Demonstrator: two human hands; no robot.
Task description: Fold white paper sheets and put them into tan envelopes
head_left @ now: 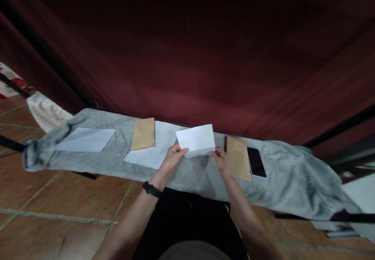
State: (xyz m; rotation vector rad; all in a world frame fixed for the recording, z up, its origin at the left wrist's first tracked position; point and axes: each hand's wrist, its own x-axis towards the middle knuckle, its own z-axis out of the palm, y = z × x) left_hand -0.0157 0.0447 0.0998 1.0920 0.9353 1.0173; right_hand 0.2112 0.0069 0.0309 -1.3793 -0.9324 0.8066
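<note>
A white sheet of paper [196, 139], which looks folded near its lower edge, is held up in front of me between both hands. My left hand [173, 156] pinches its lower left corner with the thumb on top. At the lower right corner, my right hand [220, 159] grips it between thumb and fingers. To the left, a brown envelope [143, 134] lies partly over a larger white sheet [149, 156]. Close to my right hand lies another brown envelope [238, 157], with a phone [256, 162] beside it, screen dark.
A grey cloth [293, 174] covers the long narrow bench. At its left end lies another white sheet [88, 139]. A dark red curtain [187, 76] hangs right behind the bench. Dark metal bars stand at both sides, and the floor [73, 205] is brown tile.
</note>
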